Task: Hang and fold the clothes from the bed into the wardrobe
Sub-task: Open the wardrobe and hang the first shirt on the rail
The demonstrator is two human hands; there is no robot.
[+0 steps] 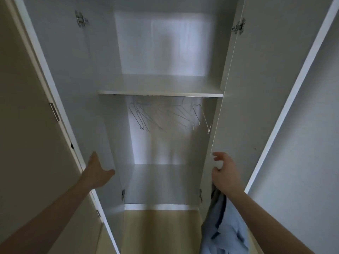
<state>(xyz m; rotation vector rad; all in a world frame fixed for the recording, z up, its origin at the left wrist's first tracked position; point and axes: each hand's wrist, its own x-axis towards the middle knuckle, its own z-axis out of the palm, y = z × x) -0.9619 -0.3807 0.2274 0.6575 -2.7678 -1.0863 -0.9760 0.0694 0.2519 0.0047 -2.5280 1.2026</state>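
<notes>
Both doors stand wide: the left hand (98, 172) rests flat against the left door (73, 99), and the right hand (224, 172) hangs released, grasping nothing. The wardrobe looks ready, so the next move is probably reaching toward twelve o'clock for a wire hanger (197, 114) for the blue garment (224, 233) under that arm.

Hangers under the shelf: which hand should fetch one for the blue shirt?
Probably the left hand: it is open, resting on the left door, carrying nothing. The right hand is empty too, but the blue shirt seems draped under that arm. The hangers hang between both.

White wardrobe shelf (161, 93) above wire hangers (165, 116), apparently hung beneath.
</notes>
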